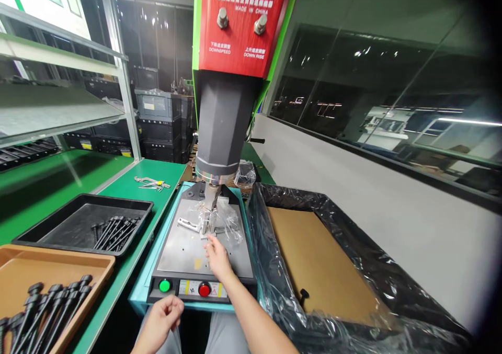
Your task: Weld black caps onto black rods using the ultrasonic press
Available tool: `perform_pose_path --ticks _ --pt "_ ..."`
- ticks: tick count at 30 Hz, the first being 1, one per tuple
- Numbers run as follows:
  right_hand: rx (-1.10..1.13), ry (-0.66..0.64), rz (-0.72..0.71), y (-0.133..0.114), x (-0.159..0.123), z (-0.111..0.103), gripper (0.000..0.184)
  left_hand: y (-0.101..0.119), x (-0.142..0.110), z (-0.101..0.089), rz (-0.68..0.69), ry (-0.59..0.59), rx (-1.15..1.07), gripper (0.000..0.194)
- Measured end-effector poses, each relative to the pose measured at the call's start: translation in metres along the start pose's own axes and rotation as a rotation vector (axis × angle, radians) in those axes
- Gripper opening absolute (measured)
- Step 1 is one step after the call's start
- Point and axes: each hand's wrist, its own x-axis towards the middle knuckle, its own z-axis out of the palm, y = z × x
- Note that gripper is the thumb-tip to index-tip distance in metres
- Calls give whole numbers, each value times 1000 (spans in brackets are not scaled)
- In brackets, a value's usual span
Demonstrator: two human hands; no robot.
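Note:
My right hand [218, 257] reaches over the metal plate [172, 254] of a press-like machine. Its fingers are drawn together at the small metal fixture [207, 227] below the machine's horn [212, 194]; whatever they pinch is too small to make out. Clear plastic film [230, 220] is bunched around the fixture, and a slotted metal clamp bar [189, 224] lies to its left. My left hand [167, 313] is curled closed just in front of the machine's base, below the green button [164, 285], with nothing visible in it. The red button [204, 289] sits between the hands.
To the left, an orange tray [78, 260] and a black tray [141, 207] hold black rod-like parts on a green table [168, 168]. Pliers [151, 181] lie behind them. At right stands a plastic-lined box [333, 270] with cardboard and one black part [304, 295].

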Motion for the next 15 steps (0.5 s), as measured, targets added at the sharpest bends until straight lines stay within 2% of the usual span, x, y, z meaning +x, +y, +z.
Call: perform_pose_path --ticks 4,8,11,15 --pt "-148 242 -185 -4 26 5 40 -13 -6 -1 -32 10 -17 46" --pt "-339 383 -283 -1 45 8 44 -23 -11 -3 -42 31 -50 50" --pt "-455 397 -300 0 61 10 47 -25 -13 -1 -38 52 -70 51" --pt "-473 341 -276 -10 78 10 54 -28 -14 0 -41 53 -85 51"
